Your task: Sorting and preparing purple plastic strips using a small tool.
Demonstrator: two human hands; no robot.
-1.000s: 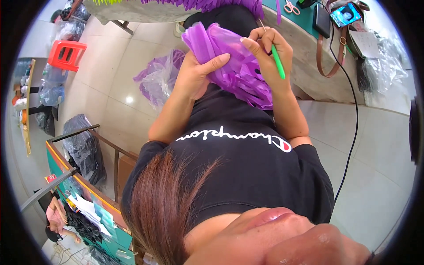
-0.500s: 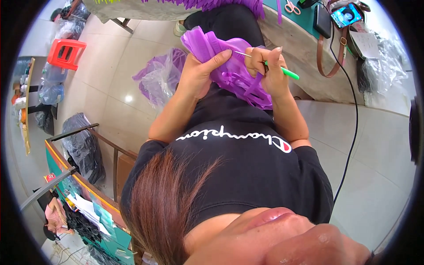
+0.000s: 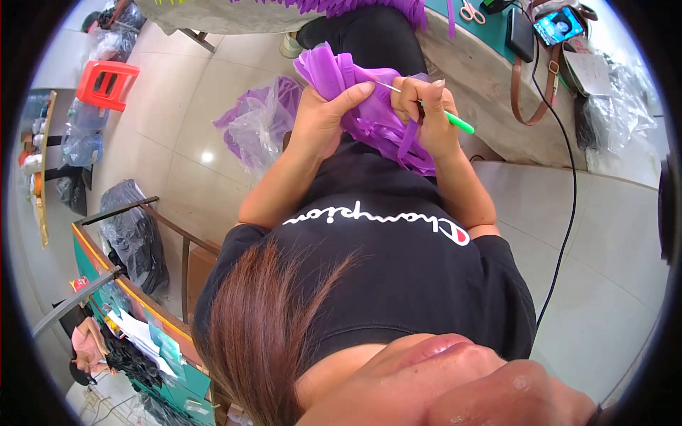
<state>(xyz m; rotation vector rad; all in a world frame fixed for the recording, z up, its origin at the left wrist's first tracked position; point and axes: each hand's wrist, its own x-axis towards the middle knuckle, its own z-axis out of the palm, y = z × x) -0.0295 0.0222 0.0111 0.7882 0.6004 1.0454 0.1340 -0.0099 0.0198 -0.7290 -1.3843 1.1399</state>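
My left hand (image 3: 321, 119) is closed round a bunch of shiny purple strips (image 3: 380, 122), thumb pressed on top. The strips hang in loops over my lap, between both hands. In my right hand (image 3: 432, 119) is a slim tool (image 3: 460, 123) with a bright green handle and a thin metal shaft. Its shaft points left and reaches the strips beside my left thumb. How the tip is shaped is too small to make out. One purple strip hangs down by my right fingers, and I cannot tell whether they grip it.
Purple pieces in a clear plastic bag (image 3: 259, 124) lie on the floor to the left. A table (image 3: 462, 67) ahead bears scissors (image 3: 471, 12), a black box (image 3: 520, 35) and a lit phone (image 3: 559, 27). A black cable (image 3: 572, 192) runs down at right. A red stool (image 3: 106, 85) stands far left.
The green-handled tool and my right hand have shifted slightly left and down. My left hand keeps its hold on the purple strips, which have moved a little.
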